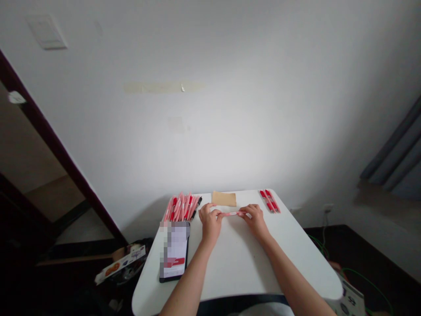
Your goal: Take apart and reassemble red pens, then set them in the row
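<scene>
A pink pen (pixel 233 213) with a small white label lies level between my two hands over the middle of the white table (pixel 235 259). My left hand (pixel 210 219) pinches one end of it, and my right hand (pixel 252 218) pinches the other; the fingers cover both ends. Just behind the hands is a tan paper rectangle (pixel 224 199). To the left of my left hand lies a pile of pink, red and black pens (pixel 182 207). A small group of red and pink pens (pixel 270 201) rests beyond my right hand, side by side.
A phone (pixel 177 259) with a lit screen lies on the table's left side, close to my left forearm. The white wall (pixel 230 109) rises behind the table. A printed box (pixel 121 264) is low on the left, and a green cable (pixel 360 277) runs across the floor at right.
</scene>
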Action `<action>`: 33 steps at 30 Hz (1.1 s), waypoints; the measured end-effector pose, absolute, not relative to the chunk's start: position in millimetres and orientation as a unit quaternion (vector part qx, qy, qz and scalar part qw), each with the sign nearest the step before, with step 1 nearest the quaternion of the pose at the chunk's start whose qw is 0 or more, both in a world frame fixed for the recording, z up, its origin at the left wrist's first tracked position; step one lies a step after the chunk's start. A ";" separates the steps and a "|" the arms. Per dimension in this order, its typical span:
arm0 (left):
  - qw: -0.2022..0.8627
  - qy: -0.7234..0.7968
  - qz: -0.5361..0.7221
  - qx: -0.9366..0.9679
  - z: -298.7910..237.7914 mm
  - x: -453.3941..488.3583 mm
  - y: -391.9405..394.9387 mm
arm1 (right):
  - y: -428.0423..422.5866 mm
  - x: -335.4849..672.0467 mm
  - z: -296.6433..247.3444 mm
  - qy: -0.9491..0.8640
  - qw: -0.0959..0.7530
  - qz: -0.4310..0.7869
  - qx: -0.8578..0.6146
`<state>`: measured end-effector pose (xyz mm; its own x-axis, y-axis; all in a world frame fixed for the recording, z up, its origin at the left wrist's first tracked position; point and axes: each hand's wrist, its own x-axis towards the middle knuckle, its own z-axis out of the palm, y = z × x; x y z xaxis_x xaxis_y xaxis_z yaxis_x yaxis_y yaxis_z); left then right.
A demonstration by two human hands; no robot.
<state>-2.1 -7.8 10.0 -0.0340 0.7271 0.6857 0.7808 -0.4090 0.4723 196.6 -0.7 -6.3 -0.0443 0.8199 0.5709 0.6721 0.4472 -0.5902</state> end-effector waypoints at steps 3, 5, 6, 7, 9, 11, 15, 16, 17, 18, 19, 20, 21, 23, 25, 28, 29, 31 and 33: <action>0.031 -0.544 -0.464 -0.698 9.1 -2.3 -7.6 | -0.8 197.0 -6.5 -0.711 0.469 0.073 -0.520; 0.032 -0.547 -0.455 -0.702 8.2 -2.3 -7.3 | -0.9 197.4 -6.6 -0.704 0.476 0.067 -0.522; 0.033 -0.548 -0.450 -0.704 7.7 -2.3 -7.1 | -0.8 197.6 -6.6 -0.701 0.481 0.064 -0.523; 0.034 -0.551 -0.445 -0.706 7.4 -2.3 -7.0 | -0.7 197.7 -6.8 -0.698 0.485 0.061 -0.524; 0.036 -0.554 -0.440 -0.706 7.1 -2.2 -6.9 | -0.1 197.9 -7.4 -0.694 0.492 0.057 -0.523; 0.036 -0.555 -0.443 -0.703 7.5 -2.3 -7.0 | 0.7 198.2 -8.3 -0.694 0.493 0.056 -0.521; 0.036 -0.547 -0.451 -0.704 9.5 -2.5 -7.8 | 1.4 198.9 -10.2 -0.699 0.485 0.067 -0.522; 0.036 -0.545 -0.453 -0.705 10.0 -2.4 -8.1 | 1.3 199.0 -10.4 -0.700 0.482 0.071 -0.523; 0.036 -0.542 -0.454 -0.706 10.4 -2.3 -8.3 | 1.1 199.1 -10.3 -0.699 0.480 0.075 -0.524; 0.035 -0.541 -0.455 -0.706 10.7 -2.1 -8.5 | 0.9 199.0 -9.9 -0.698 0.480 0.079 -0.526; 0.033 -0.541 -0.456 -0.706 10.9 -1.8 -8.6 | 0.6 198.9 -9.2 -0.694 0.483 0.084 -0.527; 0.031 -0.543 -0.456 -0.705 10.9 -1.6 -8.6 | 0.3 198.7 -8.1 -0.690 0.489 0.089 -0.526; 0.030 -0.545 -0.456 -0.703 10.9 -1.3 -8.7 | -0.1 198.5 -6.7 -0.685 0.497 0.097 -0.524; 0.028 -0.549 -0.457 -0.699 10.7 -0.8 -8.7 | -1.1 198.0 -2.9 -0.674 0.518 0.121 -0.513; 0.025 -0.550 -0.461 -0.696 10.6 -0.7 -8.7 | -2.3 197.5 1.3 -0.663 0.540 0.151 -0.496; 0.020 -0.553 -0.463 -0.692 11.5 -1.0 -9.2 | -3.9 197.0 6.6 -0.641 0.569 0.193 -0.477; 0.019 -0.554 -0.463 -0.692 12.0 -1.1 -9.4 | -4.2 197.0 7.6 -0.633 0.577 0.207 -0.472; 0.016 -0.555 -0.464 -0.690 13.1 -1.3 -10.0 | -4.5 197.0 8.5 -0.616 0.589 0.243 -0.462; 0.015 -0.556 -0.465 -0.689 14.0 -1.0 -10.7 | -4.5 196.8 8.3 -0.593 0.598 0.295 -0.452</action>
<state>-1.0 -10.7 14.0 -0.0506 0.7521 0.6571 0.7791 -0.3820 0.4971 196.8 -4.5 8.3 0.1234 0.8882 0.4425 0.1825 0.4180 -0.8899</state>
